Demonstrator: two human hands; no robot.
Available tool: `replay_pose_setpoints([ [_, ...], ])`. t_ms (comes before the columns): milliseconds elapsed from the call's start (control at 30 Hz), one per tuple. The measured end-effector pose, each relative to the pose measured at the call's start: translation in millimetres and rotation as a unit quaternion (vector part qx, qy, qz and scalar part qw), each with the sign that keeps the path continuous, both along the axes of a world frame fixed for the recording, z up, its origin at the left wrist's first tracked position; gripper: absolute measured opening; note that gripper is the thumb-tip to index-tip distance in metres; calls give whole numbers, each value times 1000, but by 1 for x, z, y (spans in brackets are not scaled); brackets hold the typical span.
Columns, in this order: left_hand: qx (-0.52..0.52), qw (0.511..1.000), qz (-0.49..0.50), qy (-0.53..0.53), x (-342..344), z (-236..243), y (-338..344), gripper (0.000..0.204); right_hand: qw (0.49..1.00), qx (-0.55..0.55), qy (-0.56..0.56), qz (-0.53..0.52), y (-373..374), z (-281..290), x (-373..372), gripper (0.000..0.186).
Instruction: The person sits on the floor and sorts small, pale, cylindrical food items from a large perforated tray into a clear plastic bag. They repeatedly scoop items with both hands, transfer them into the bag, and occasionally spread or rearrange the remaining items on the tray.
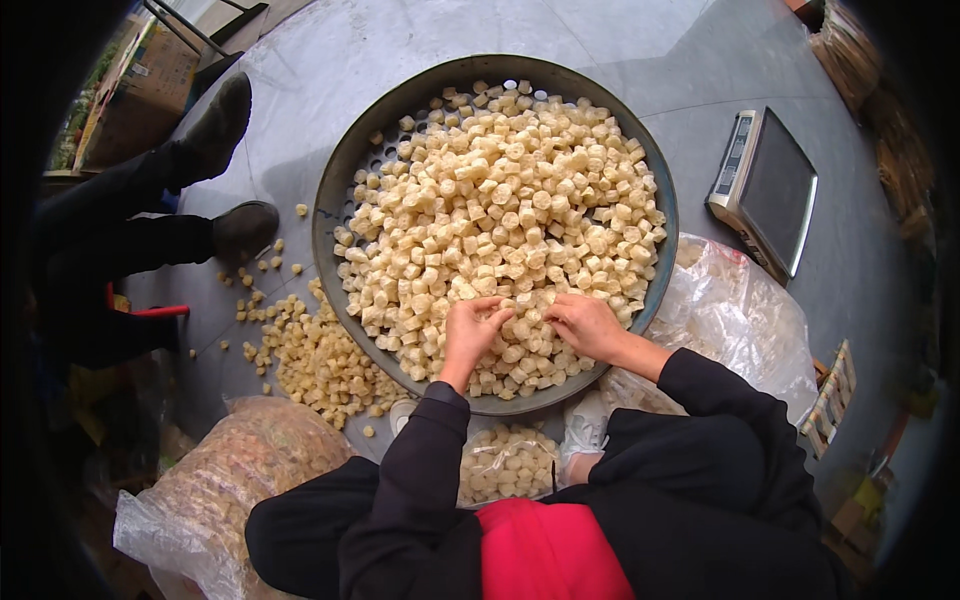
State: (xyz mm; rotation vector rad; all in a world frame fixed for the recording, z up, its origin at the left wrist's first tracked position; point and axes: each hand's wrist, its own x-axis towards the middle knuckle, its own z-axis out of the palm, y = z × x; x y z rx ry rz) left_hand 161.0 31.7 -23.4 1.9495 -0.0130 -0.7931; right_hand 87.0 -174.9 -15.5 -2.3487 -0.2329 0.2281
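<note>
A large round metal tray with a perforated bottom holds a broad heap of pale cream, short cylindrical pieces. My left hand is over the lower part of the heap, thumb and fingers drawn together; whether a piece is between them is too small to tell. Just right of it, my right hand is closed in a pinch among the pieces, and what it holds, if anything, is hidden. Below the tray, between my feet, lies a bag of similar pieces.
A digital scale stands at the right, above a plastic bag. A loose pile lies on the floor at left, above a large filled bag. Another person's dark-shoed feet reach in from the left, near a cardboard box.
</note>
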Motion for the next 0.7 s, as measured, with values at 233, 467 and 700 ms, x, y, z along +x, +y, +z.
replay_pose_setpoints([
  [233,-294,896,131,307,30,13,27,15,991,-8,54,119,2,9,-4,23],
  [467,-434,845,192,246,34,2,56,29,900,-130,-179,377,10,-26,-2,63],
  [700,-486,833,189,185,48,15,82,24,914,-242,-52,322,-31,-8,81,64],
])
